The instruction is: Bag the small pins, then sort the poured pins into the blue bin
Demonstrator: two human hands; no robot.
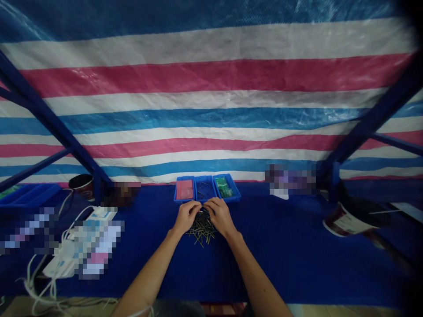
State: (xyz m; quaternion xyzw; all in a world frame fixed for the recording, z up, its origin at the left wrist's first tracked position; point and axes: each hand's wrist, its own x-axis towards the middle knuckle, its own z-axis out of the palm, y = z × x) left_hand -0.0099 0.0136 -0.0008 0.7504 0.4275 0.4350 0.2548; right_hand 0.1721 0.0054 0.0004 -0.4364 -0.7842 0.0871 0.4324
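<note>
Blue cloth [291,251] is spread around the pin pile [201,231], a striped tarp [211,88] hung beyond it. Fingers of the left hand [187,216] and right hand [220,215] are curled above it; any pinch cannot be told.

The left hand [187,216] and right hand [220,215] sit over the pile of metal pins [201,230]. Three blue trays [207,188] stand just beyond, at the desk's far edge, blocking a straight reach forward. Rightward, a hand can pass across the blue desk [284,268] to a tipped dark tub [352,215]. Leftward, white cables [62,248] and a blurred white object [97,248], probably boxy, stand in the way.
</note>
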